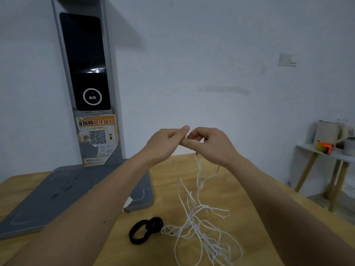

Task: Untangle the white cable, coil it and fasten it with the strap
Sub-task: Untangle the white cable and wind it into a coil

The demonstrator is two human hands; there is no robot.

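Left hand (165, 144): raised above the table, fingers curled in, thumb stretched toward the other hand. Fingertips meet the right hand's at the middle. It seems to pinch the top of the white cable, but the grip point is hidden behind the fingers.

Right hand (209, 144): same height, fingers curled, pinching the upper end of the cable between thumb and forefinger. Strands drop straight down from under this hand.

Hands together: touching at the fingertips, both forearms reaching in from the bottom edge.

White cable (199, 223): one, thin. Upper part hangs from the hands; the rest lies in a loose tangle of loops on the table, right of centre and close to the near edge. Loop count cannot be told, as the strands cross too much.

Strap (146, 229): one, black, curled into two joined rings, flat on the table just left of the tangle. Whether it touches the nearest loop cannot be told. Neither hand is on it.

Table (169, 189): one, light wood.

Grey stand (63, 198): one, flat base on the left part of the table, tall upright at the rear carrying a dark screen (86, 62) and a torn orange poster (98, 139) with a square code.

Side shelf (324, 152): one, far right by the wall, holding a pale kettle (328, 132) and a few small items, too blurred to count.

Wall switch (287, 59): one, white.
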